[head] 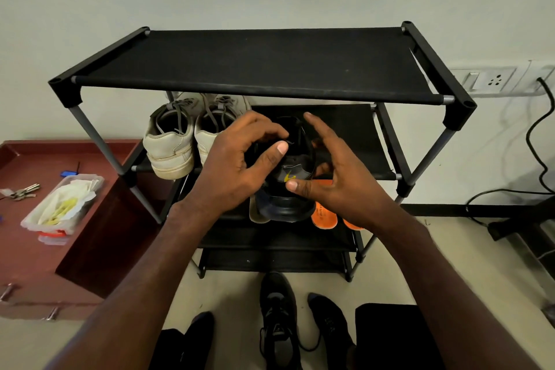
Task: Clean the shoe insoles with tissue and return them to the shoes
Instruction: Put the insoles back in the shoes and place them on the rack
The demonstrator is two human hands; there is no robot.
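**Black shoe held up in front of the rack**

Black and glossy at the heel, the shoe (285,186) is sitting between your two hands, heel toward you, raised in front of the middle shelves of the shoe rack (264,69). Your left hand (237,165) is curling round the shoe's left side, fingers reaching over the opening and the thumb lying across the collar. Your right hand (333,171) is resting against the right side: the thumb is pressing the heel near a small yellow logo, while the fingers are spreading loosely upward. Whether an insole is lying inside, you cannot tell from here; the opening is dark and mostly covered.

A second black shoe (279,318) is lying on the floor near your feet, laces loose. On the rack, a pair of white sneakers (177,141) is standing to the left on the middle shelf, and orange sandals (324,215) are peeking out lower down on the right. Far to the left, a clear tub of tissues (64,204) is sitting on a reddish-brown cabinet (36,264), with a bunch of keys (21,192) beside it.
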